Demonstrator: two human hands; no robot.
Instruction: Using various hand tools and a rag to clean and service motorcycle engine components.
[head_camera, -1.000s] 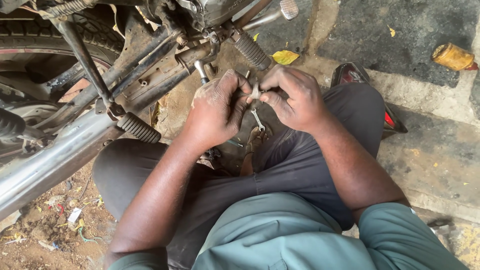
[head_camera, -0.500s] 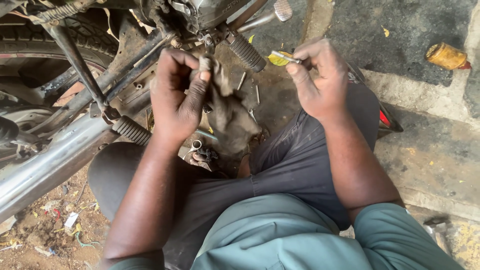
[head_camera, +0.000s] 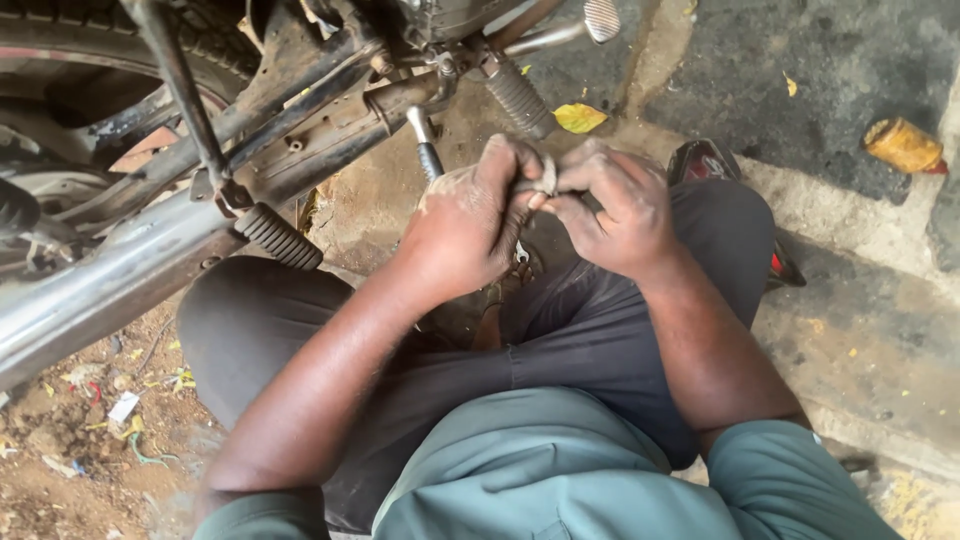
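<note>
Both hands pinching one small greyish part, right in front of the bike's underside.

The left hand (head_camera: 470, 235) and right hand (head_camera: 615, 210) meet fingertip to fingertip over the person's lap, and between them sits a small, dull grey, roundish metal-looking piece (head_camera: 545, 178). Most of it is covered by fingers, so can't really tell its exact shape, only a pale, dusty edge poking out on top. Fingers on both hands are curled in tight around it, thumbs pressed close, all smeared with grime. Just beyond the hands is the motorcycle's ribbed black rubber footpeg (head_camera: 518, 100) and the rusty dark frame tube (head_camera: 330, 130), with a yellow fallen leaf (head_camera: 580, 118) on the dirty concrete floor (head_camera: 850, 80) near the peg.
</note>
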